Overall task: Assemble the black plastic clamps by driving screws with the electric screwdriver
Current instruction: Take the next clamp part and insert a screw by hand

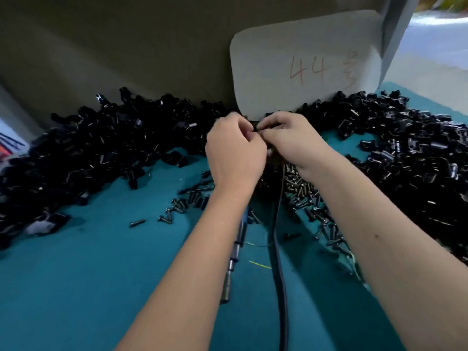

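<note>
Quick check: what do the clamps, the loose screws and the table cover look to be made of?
Clamps: glossy black moulded plastic, by the sharp highlights. Screws: dark metal, likely steel, with dull glints. Table cover: matte teal, probably a fabric or rubber mat; the texture is too blurred to tell.

Black parts are lying on your teal table cover (101, 262).

You are looking at glossy black clamps (101, 148) heaped left and right, dark grey screws (301, 191) scattered near the middle, a black cable (278, 249) running toward you, a yellow thread (260, 264), and a pale grey card (304, 64) showing faint red "44" writing.
</note>
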`<action>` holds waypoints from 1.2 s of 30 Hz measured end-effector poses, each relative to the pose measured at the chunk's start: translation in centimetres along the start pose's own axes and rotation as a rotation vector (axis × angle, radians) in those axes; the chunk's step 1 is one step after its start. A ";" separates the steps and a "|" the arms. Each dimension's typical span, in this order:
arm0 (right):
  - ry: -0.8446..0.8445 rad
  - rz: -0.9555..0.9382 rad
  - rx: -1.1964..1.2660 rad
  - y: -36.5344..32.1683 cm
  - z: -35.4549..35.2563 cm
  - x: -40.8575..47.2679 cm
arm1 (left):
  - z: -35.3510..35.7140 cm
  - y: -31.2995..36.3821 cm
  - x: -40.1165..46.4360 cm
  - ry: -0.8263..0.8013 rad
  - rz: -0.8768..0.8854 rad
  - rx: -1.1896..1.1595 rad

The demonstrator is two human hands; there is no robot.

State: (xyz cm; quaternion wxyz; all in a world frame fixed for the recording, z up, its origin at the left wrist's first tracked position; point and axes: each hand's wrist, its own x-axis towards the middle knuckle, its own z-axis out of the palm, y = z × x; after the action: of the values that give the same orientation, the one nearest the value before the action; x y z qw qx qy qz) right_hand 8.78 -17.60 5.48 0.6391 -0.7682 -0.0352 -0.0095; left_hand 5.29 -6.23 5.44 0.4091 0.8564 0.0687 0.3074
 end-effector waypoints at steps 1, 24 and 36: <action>-0.024 0.017 0.073 -0.3 1.1 -0.5 | -1.0 -1.4 0.6 0.008 0.005 0.077; -0.208 -0.123 0.317 0.8 3.7 -3.7 | -8.2 -9.5 -2.7 -0.250 -0.576 -0.908; -0.289 -0.173 0.197 1.4 4.4 -4.0 | -8.8 -10.2 -3.3 -0.447 -0.444 -0.886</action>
State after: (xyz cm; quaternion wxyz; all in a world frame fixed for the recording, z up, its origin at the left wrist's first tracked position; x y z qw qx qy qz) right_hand 4.79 -13.74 3.06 0.6962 -0.6896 -0.1932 0.0496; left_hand -1.07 5.06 0.50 0.7907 0.6114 0.0229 0.0234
